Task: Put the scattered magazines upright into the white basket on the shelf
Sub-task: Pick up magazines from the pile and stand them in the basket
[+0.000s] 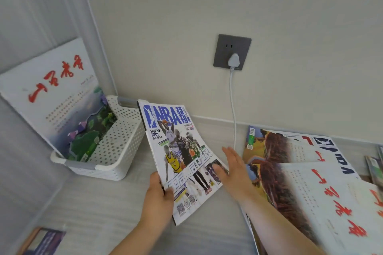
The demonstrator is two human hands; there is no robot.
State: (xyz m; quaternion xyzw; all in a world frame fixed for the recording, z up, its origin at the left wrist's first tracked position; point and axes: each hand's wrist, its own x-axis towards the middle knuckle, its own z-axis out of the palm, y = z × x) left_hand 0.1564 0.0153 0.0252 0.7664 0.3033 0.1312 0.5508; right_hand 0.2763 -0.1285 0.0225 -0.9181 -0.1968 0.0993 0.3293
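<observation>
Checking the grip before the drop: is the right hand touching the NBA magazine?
Touching. The head view shows the right hand's thumb lying on the NBA magazine's lower right cover edge.

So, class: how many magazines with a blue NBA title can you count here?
2: one NBA magazine held in the left hand; another partly buried in the right-hand pile. More may be hidden.
</observation>
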